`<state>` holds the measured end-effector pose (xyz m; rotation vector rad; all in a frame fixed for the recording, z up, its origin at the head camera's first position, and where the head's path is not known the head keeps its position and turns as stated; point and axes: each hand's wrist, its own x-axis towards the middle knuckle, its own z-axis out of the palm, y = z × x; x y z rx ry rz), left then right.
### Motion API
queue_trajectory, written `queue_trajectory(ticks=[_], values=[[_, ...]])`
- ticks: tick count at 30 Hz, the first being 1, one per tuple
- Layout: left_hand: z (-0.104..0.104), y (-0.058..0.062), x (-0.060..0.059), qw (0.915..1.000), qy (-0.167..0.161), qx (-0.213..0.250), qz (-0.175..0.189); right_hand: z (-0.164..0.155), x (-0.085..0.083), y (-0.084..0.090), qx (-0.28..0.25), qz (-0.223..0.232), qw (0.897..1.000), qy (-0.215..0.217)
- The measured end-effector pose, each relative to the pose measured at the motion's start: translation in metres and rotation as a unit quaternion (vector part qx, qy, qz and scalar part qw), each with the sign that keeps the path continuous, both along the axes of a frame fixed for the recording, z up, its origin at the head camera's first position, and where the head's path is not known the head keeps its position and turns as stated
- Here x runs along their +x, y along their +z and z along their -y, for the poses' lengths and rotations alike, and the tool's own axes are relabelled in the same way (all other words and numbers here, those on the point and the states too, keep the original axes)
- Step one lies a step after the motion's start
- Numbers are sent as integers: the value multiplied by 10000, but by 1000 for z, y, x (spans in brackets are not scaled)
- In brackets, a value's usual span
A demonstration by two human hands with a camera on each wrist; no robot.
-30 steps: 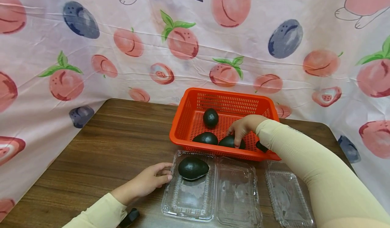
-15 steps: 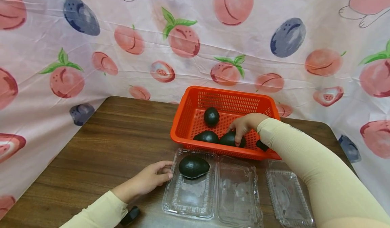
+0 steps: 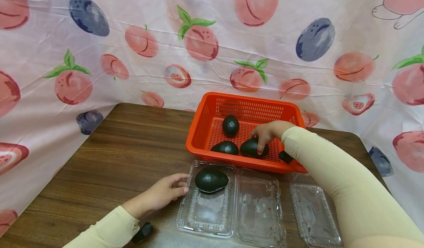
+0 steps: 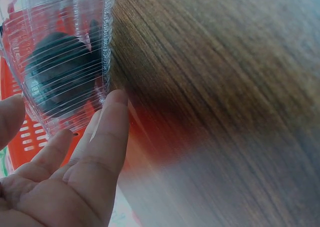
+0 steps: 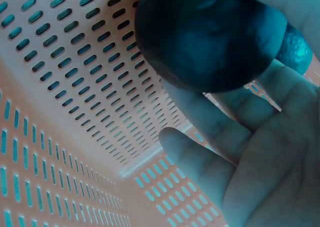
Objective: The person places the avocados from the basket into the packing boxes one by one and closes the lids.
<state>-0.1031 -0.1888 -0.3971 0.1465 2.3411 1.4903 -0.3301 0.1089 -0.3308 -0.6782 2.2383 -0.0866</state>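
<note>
Head view: the right hand [image 3: 269, 132] grips a dark-green, pear-shaped avocado [image 3: 248, 148] inside the red perforated-plastic basket [image 3: 232, 160], apparently the pick-up step; left wrist: the left hand [image 4: 75, 179], fingers extended, is at the clear plastic clamshell [image 4: 106, 42] before the basket; right wrist: the grasped avocado presumably next calls for lifting clear.

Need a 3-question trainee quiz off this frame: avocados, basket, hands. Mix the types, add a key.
1. Count: how many avocados are within the basket?
2. True or false: the left hand grips an avocado.
3. Choose: the right hand is (a) outside the basket, (b) inside it, gripping nothing, (c) inside it, gripping an avocado.

Key:
1. Three, counting the gripped one.
2. False; it is at the edge of the open box.
3. c.
</note>
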Motion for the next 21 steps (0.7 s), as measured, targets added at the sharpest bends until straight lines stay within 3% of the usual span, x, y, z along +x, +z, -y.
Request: queue_trajectory(ticks=[12,21], values=[[-3,0,-1,10000,40,7,32,-8,1,15,-375,-379,9986,29],[-2,0,-1,9999,103,-81,53,-13,9,29,-902,-481,9943,-314]])
